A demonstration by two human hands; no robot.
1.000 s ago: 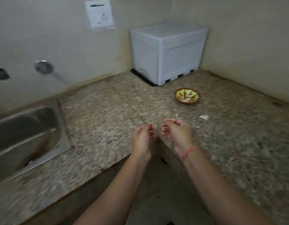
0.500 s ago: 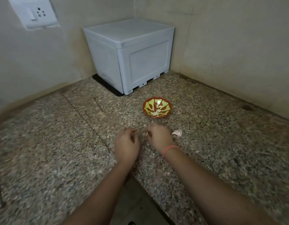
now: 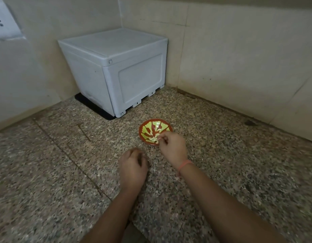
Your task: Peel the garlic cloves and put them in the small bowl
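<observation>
The small bowl (image 3: 151,131) sits on the speckled counter (image 3: 239,172). Its five o'clock rim is hidden by the right hand (image 3: 173,149), fingertips pinched together, their contents unreadable. At the bowl's seven o'clock the left hand (image 3: 133,166) curls knuckles-up, its palm hidden.

Walls: beige tiled walls (image 3: 239,58) meeting in a corner.
Counter: speckled brown-grey stone worktop (image 3: 46,172).
Corner: white boxy plastic container (image 3: 116,67) on a flat black mat (image 3: 92,106).
Upper left: white wall socket plate (image 3: 2,23).

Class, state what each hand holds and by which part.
Right hand seems to pinch a small pale bit over the small bowl; part unclear. Left hand: cannot be told.
</observation>
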